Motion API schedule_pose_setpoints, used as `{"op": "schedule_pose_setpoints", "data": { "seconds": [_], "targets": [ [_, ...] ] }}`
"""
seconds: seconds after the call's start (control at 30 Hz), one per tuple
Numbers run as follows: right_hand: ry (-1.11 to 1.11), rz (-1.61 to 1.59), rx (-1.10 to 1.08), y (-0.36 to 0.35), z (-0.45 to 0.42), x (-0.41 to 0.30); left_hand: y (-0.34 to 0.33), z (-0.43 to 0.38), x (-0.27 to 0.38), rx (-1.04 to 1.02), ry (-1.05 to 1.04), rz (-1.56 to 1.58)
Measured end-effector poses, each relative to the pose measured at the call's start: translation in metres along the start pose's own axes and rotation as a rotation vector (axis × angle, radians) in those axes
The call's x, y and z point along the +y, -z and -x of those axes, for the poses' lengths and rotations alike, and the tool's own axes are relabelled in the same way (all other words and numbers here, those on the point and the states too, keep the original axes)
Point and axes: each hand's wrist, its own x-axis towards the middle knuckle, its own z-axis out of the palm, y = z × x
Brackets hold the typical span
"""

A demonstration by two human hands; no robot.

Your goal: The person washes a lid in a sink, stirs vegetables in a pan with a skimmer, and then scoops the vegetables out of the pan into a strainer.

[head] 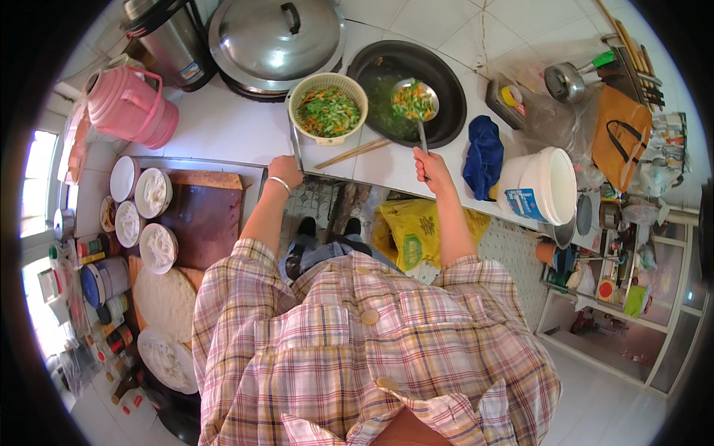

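Note:
My right hand (432, 169) grips the handle of a metal skimmer (422, 134). Chopped green and orange vegetables (413, 101) fill its bowl, which is over a dark wok (446, 67) holding greenish liquid. My left hand (286, 171), with a bracelet at the wrist, is closed round a metal handle (295, 142) that runs up beside a cream plastic colander (360, 121). The part beyond the colander's rim is hidden. Similar chopped vegetables (328, 112) lie in the colander. A pair of wooden chopsticks (352, 153) rests on the white tiled counter between colander and wok.
A lidded metal pot (276, 42), a pink thermos (131, 106) and a steel flask (170, 44) stand behind at left. Right of the wok are a blue cloth (483, 156) and a white bucket (538, 184). Noodle bowls (153, 192) sit at left beside a board (203, 223).

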Motion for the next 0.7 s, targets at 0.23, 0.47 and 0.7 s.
{"op": "schedule_pose_setpoints", "data": {
  "seconds": [0.23,0.47,0.7],
  "targets": [
    [0.122,0.127,-0.043,-0.045,0.054,-0.026,-0.001,0.012,-0.005,0.046,0.014,0.000],
    [0.511,0.779,0.038,-0.076,0.043,0.019,-0.003,0.004,0.002,0.020,-0.041,-0.055],
    [0.609,1.104,0.168,-0.105,0.062,0.004,-0.009,0.008,-0.006,0.042,-0.014,-0.040]
  ]
}}
